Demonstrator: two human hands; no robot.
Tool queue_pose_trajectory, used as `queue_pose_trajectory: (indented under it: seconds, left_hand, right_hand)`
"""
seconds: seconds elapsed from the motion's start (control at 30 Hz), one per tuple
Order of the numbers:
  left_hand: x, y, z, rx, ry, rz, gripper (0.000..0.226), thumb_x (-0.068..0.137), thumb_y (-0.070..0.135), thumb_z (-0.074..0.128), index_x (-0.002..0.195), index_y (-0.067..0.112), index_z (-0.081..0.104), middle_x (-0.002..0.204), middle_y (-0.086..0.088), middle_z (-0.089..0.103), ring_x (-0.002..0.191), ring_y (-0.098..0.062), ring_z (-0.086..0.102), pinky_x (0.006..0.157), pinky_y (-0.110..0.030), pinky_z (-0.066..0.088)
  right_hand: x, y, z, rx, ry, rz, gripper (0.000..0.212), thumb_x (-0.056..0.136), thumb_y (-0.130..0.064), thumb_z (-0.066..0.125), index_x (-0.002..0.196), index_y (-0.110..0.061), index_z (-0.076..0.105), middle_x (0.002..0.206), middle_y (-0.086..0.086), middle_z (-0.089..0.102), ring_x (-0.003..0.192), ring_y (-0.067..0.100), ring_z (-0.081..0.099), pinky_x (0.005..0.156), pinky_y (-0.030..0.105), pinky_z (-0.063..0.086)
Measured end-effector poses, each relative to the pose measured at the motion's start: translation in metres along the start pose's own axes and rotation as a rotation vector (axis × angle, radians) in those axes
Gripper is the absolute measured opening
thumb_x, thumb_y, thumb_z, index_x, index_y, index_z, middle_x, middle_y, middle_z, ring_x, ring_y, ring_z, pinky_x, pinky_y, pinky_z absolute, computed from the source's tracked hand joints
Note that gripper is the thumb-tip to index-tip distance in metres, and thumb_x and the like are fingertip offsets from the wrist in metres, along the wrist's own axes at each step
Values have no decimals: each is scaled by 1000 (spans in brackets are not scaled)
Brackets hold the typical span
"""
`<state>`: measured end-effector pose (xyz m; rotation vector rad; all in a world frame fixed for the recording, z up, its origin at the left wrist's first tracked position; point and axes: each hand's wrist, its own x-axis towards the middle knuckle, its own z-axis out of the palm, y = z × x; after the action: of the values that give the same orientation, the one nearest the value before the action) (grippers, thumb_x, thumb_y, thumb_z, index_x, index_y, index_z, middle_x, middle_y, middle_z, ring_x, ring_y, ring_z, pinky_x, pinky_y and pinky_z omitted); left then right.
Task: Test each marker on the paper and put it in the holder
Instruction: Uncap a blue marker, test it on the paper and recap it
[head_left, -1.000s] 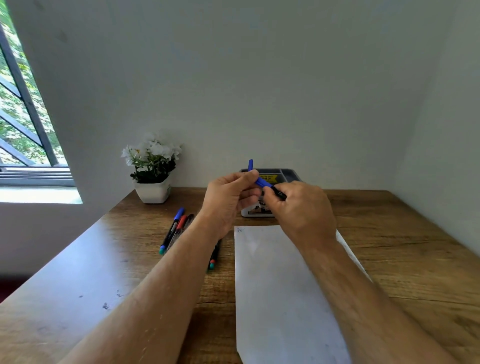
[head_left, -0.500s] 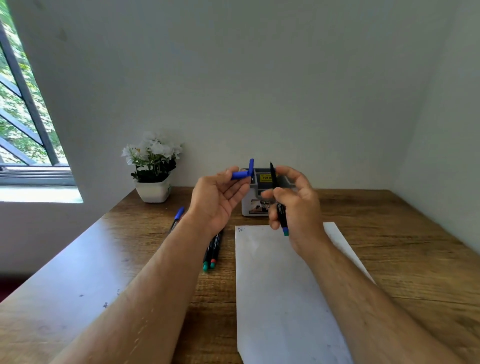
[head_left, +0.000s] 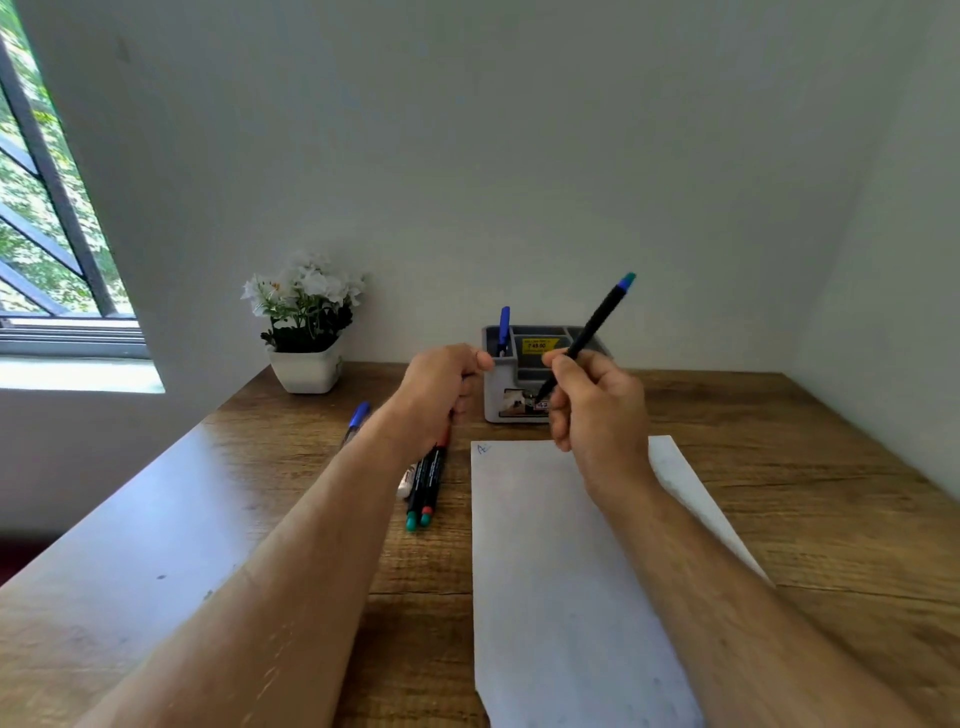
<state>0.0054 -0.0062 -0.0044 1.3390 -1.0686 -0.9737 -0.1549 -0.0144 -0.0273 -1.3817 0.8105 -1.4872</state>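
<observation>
The right hand (head_left: 597, 410) pinches a black marker (head_left: 587, 332) in its fingers, tip down, above the paper (head_left: 561, 597) — just before the grey holder (head_left: 496, 384). The left hand (head_left: 441, 389) is curled; whether it holds anything, I cannot tell.

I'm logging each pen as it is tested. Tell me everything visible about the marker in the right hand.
The marker is slim with a black barrel and a blue-green end cap pointing up and right. It is tilted, uncapped tip down, in the air between the grey holder and the paper, touching neither. The right hand pinches its lower part.
</observation>
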Motion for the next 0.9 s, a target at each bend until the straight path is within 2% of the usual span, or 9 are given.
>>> queue_pose_trajectory:
  seconds: [0.1, 0.2, 0.27, 0.37, 0.53, 0.63, 0.7, 0.9]
  left_hand:
    - [1, -4, -1, 647, 49, 103, 22, 90, 15, 48, 79, 25, 65, 81, 8, 64, 71, -5, 55, 58, -24, 37]
    - [3, -7, -3, 858, -20, 73, 9, 86, 20, 59, 84, 24, 67, 90, 5, 67, 81, -9, 59, 60, -24, 40]
    - [5, -6, -4, 899, -84, 35, 7, 81, 18, 67, 83, 24, 68, 87, 6, 66, 81, -8, 58, 62, -25, 40]
    - [6, -4, -5, 942, -139, -9, 17, 77, 14, 75, 80, 29, 68, 86, 10, 64, 81, -6, 55, 62, -26, 37]
    - [9, -7, -6, 962, -180, -25, 22, 78, 15, 78, 80, 32, 65, 91, 10, 63, 84, -6, 53, 68, -28, 36]
    - [10, -6, -2, 984, -190, -1, 22, 79, 12, 76, 80, 31, 64, 87, 10, 63, 81, -6, 54, 65, -27, 37]
    - [10, -5, 0, 994, -195, 5, 21, 79, 11, 75, 81, 29, 64, 87, 8, 64, 81, -8, 56, 64, -26, 38]
    - [14, -2, 5, 1037, -216, 19, 20, 81, 7, 69, 80, 24, 61, 86, 4, 63, 77, -8, 53, 58, -24, 35]
  right_hand:
    - [-4, 8, 2, -250, -20, -14, 11, 95, -22, 60, 87, -14, 64, 64, 1, 65, 44, 12, 57, 40, 21, 45]
    - [-6, 15, 5, -381, -95, 53, 8, 92, -19, 61, 85, -15, 61, 69, 6, 70, 47, 16, 65, 42, 25, 52]
    - [-5, 18, 7, -425, -134, 57, 7, 90, -15, 63, 84, -14, 60, 67, 9, 69, 47, 18, 66, 43, 27, 54]
    - [-3, 23, 10, -513, -156, 44, 9, 89, -14, 63, 81, -16, 60, 65, 8, 68, 47, 16, 66, 44, 25, 53]
    - [2, 30, 13, -610, -208, -17, 11, 85, -17, 67, 78, -19, 59, 68, 7, 67, 56, 16, 67, 53, 28, 56]
    - [4, 31, 14, -635, -236, -85, 22, 82, -19, 70, 67, -23, 54, 61, -4, 59, 55, -3, 58, 48, 10, 44]
    - [6, 31, 15, -624, -238, -93, 27, 83, -18, 69, 64, -25, 51, 57, -8, 53, 54, -8, 54, 43, 8, 39]
    - [8, 33, 14, -579, -244, -100, 31, 85, -18, 68, 61, -23, 49, 55, -8, 50, 50, -9, 51, 43, 6, 38]
